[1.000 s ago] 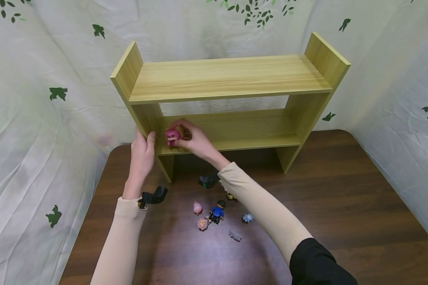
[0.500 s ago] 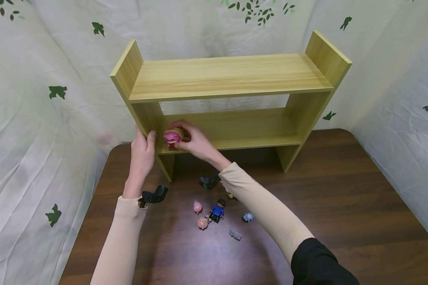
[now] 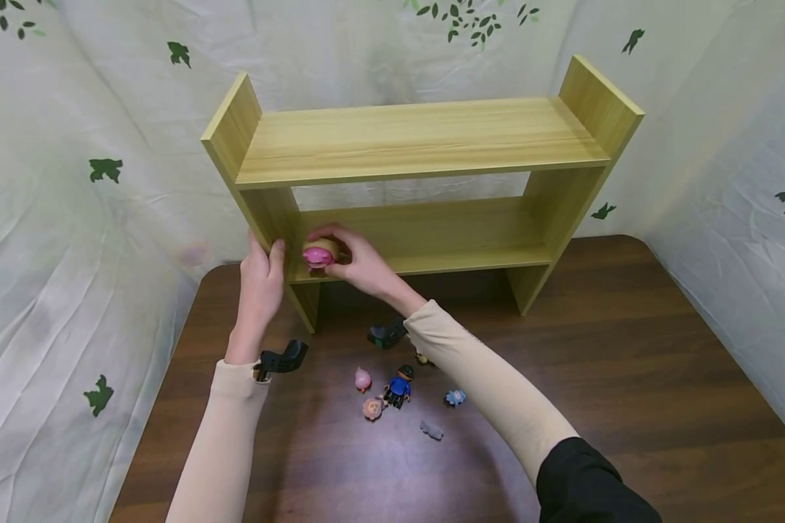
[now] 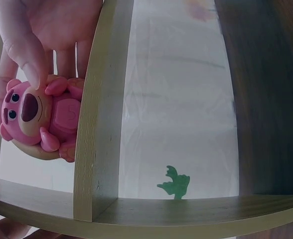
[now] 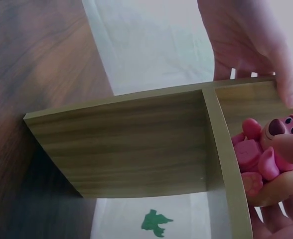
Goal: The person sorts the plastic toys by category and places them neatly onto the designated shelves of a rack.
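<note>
My right hand (image 3: 366, 269) holds a pink bear figurine (image 3: 318, 257) at the left end of the wooden shelf unit's middle board (image 3: 445, 250). In the left wrist view the bear's face, belly and feet show, with a round tan part behind it. Its feet are right at the board's front edge. The thumb lies by its head and the fingers are behind it. My left hand (image 3: 262, 283) grips the unit's left side panel (image 3: 271, 211), thumb on the inner side, as the right wrist view shows.
On the brown table (image 3: 628, 378) in front of the shelf lie a figure in blue (image 3: 397, 388), a small pink toy (image 3: 363, 380), a peach flower-shaped toy (image 3: 372, 410), a blue toy (image 3: 455, 398) and a grey piece (image 3: 432, 431). A yellowish toy is partly hidden by the right sleeve.
The bear figurine has turned in my right hand, showing more of its tan part from above, and has shifted very slightly right. My left hand stays on the panel.
</note>
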A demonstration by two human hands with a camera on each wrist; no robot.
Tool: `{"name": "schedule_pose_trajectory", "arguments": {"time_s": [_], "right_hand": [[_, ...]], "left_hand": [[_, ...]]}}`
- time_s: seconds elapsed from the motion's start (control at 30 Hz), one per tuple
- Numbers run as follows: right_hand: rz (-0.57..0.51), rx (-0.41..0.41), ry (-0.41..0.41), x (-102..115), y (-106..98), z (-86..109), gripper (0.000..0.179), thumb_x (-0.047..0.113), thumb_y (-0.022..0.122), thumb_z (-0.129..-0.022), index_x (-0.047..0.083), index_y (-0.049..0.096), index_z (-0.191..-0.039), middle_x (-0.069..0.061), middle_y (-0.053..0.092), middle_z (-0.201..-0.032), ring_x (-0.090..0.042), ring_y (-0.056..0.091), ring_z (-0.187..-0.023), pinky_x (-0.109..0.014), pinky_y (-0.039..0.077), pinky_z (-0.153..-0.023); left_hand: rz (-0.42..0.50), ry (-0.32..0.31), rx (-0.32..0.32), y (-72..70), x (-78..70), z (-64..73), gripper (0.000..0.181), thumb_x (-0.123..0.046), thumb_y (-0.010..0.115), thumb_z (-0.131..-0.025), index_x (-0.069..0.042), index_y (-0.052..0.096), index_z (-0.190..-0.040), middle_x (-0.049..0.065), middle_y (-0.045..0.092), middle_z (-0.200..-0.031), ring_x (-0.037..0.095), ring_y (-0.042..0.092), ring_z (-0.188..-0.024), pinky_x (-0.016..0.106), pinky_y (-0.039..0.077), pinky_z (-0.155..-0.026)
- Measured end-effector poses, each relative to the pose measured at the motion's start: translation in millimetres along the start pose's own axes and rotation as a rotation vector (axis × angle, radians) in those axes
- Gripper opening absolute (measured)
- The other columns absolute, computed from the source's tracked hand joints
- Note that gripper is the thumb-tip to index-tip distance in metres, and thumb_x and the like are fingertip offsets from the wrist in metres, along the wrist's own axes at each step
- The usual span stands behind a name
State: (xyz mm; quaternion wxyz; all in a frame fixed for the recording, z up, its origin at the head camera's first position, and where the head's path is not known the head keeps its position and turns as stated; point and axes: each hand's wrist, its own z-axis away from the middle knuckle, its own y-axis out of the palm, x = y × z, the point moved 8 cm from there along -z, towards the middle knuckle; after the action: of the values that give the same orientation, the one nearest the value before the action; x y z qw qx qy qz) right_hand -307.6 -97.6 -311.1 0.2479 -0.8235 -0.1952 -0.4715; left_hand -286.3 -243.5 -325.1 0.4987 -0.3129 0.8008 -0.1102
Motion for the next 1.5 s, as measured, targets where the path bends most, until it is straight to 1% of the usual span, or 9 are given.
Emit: {"name": "schedule_pose_trajectory", "arguments": {"time_s": [0.17,0.27,0.57,0.93,1.1,1.23,1.33,1.43,1.5], "right_hand": [[0.005,-0.004,0.007,-23.2,0.3,-4.5,0.049,-0.018,0.06,-0.078,-0.01,0.052,-0.125,-0.023,0.051,-0.126,-0.028,0.053,-0.105,-0.031,0.045,-0.086],[0.016,-0.014,0.015,-28.3,-1.0,-4.7,0.049,-0.014,0.063,-0.078,-0.007,0.053,-0.126,-0.019,0.052,-0.126,-0.023,0.054,-0.104,-0.027,0.045,-0.085],[0.042,-0.044,0.027,-29.3,-4.2,-4.7,0.044,0.0,0.072,-0.082,-0.001,0.056,-0.123,-0.011,0.055,-0.123,-0.016,0.055,-0.103,-0.026,0.045,-0.087],[0.058,-0.008,0.059,-30.5,-4.5,-14.0,0.041,-0.003,0.066,-0.086,-0.003,0.053,-0.125,-0.015,0.053,-0.124,-0.022,0.054,-0.109,-0.024,0.04,-0.094],[0.08,-0.004,0.058,-31.4,-5.3,-15.4,0.043,-0.003,0.067,-0.085,-0.002,0.053,-0.126,-0.013,0.053,-0.124,-0.018,0.054,-0.108,-0.023,0.039,-0.095],[0.062,-0.008,0.05,-27.0,-5.6,-13.5,0.043,-0.003,0.067,-0.085,-0.003,0.053,-0.126,-0.013,0.053,-0.125,-0.017,0.053,-0.109,-0.024,0.039,-0.096],[0.047,-0.01,0.039,-26.9,-6.3,-12.7,0.043,-0.004,0.067,-0.085,-0.003,0.053,-0.126,-0.014,0.054,-0.125,-0.018,0.054,-0.109,-0.026,0.038,-0.097],[0.044,-0.012,0.035,-30.7,-6.1,-13.2,0.043,-0.003,0.067,-0.085,-0.002,0.054,-0.126,-0.013,0.054,-0.124,-0.018,0.054,-0.109,-0.025,0.039,-0.096],[0.049,-0.01,0.041,-30.2,-5.3,-13.8,0.042,-0.003,0.067,-0.085,-0.003,0.054,-0.126,-0.015,0.054,-0.124,-0.02,0.054,-0.108,-0.026,0.041,-0.094]], "left_hand": [[0.004,0.002,0.003,0.1,-0.5,0.2,0.044,-0.016,0.039,-0.103,0.004,0.029,-0.141,0.033,0.052,-0.119,0.044,0.047,-0.117,0.056,0.036,-0.093],[0.007,0.0,0.004,0.0,-0.6,0.3,0.045,-0.016,0.038,-0.103,0.004,0.028,-0.142,0.034,0.051,-0.12,0.045,0.047,-0.117,0.057,0.036,-0.093],[0.003,-0.006,0.002,-0.2,0.8,0.6,0.046,-0.015,0.039,-0.103,0.003,0.027,-0.143,0.034,0.051,-0.121,0.044,0.046,-0.118,0.056,0.035,-0.094],[0.013,-0.005,0.016,0.6,0.4,1.0,0.046,-0.016,0.037,-0.103,0.004,0.026,-0.143,0.034,0.05,-0.121,0.044,0.047,-0.117,0.056,0.037,-0.092],[0.008,0.01,0.023,0.1,0.2,0.5,0.045,-0.017,0.039,-0.103,0.004,0.028,-0.141,0.034,0.052,-0.118,0.043,0.049,-0.115,0.055,0.037,-0.091],[0.048,0.03,0.053,-2.5,0.3,-0.2,0.048,-0.019,0.043,-0.102,0.002,0.029,-0.143,0.03,0.052,-0.119,0.04,0.05,-0.114,0.054,0.04,-0.092],[0.1,0.032,0.093,-5.2,-1.2,-1.3,0.052,-0.02,0.046,-0.101,0.001,0.027,-0.144,0.029,0.05,-0.125,0.039,0.047,-0.119,0.056,0.039,-0.094],[0.134,0.033,0.122,-8.0,-5.3,-2.5,0.054,-0.016,0.047,-0.1,0.002,0.024,-0.146,0.03,0.045,-0.131,0.041,0.043,-0.124,0.058,0.037,-0.095],[0.142,0.043,0.135,-9.0,-7.0,-3.6,0.054,-0.012,0.046,-0.1,0.002,0.022,-0.147,0.031,0.044,-0.132,0.042,0.044,-0.122,0.057,0.037,-0.093]]}}
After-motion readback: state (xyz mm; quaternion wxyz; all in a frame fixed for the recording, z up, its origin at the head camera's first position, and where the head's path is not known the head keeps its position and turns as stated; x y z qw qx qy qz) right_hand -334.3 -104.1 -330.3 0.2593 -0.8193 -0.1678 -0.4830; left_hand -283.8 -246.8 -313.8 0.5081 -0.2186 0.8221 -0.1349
